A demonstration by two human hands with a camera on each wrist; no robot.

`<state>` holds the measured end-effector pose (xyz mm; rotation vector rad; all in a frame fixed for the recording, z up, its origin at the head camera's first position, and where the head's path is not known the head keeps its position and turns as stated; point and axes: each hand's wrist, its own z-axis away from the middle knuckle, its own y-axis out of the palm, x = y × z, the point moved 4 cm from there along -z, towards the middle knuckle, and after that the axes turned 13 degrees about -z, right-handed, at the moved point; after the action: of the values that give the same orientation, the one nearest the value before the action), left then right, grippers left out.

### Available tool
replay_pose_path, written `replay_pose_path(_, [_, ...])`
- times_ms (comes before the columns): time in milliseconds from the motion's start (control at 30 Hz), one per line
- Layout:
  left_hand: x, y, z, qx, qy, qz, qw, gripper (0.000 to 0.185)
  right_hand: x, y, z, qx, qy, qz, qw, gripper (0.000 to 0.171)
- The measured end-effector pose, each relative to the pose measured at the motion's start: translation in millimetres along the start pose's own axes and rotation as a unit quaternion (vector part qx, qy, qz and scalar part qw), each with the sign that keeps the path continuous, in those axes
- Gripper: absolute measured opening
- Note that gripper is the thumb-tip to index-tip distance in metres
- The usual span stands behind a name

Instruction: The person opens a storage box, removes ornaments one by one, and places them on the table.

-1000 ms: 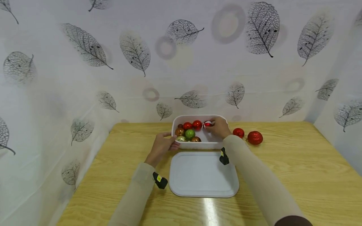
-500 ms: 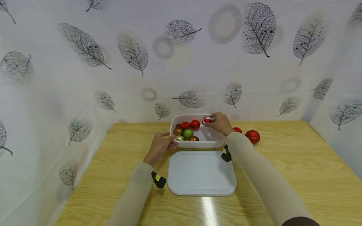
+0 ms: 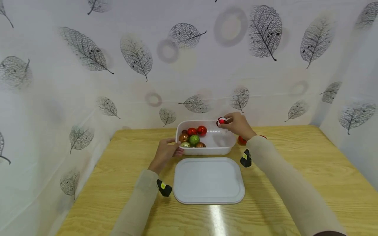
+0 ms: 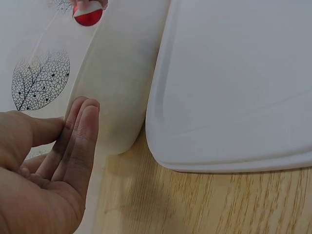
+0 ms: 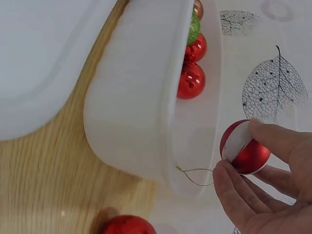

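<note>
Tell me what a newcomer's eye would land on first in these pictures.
Probably the red-and-white bauble, pinched by the right hand near the far rim of the white box, toward its right end. Next, the cluster of red, green and copper baubles in the box's left part, with the left hand at that end. Then the dark leaf prints on the pale backdrop behind the table.
</note>
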<state>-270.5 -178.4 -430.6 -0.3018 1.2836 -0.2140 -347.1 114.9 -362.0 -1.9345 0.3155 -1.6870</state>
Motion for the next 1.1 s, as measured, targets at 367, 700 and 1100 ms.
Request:
replay_pose_path(367, [1.3,0.1,-0.6,0.004,0.005,0.006,1.0000,0.040,-8.6,-43.6,15.9,-0.001,0.027,-0.030,0.999,0.057])
replay_pose_path(700, [-0.4,0.3,-0.2,0.005,0.005,0.005,1.0000,0.040,-30.0,-84.3,35.7,-0.006,0.045,-0.031,0.998,0.063])
replay_pose_path(1100, [0.4,-0.5,-0.7,0.006,0.005,0.006,1.0000,0.041,-71.4,-115.6,65.7,-0.022,0.060,-0.024,0.998,0.068])
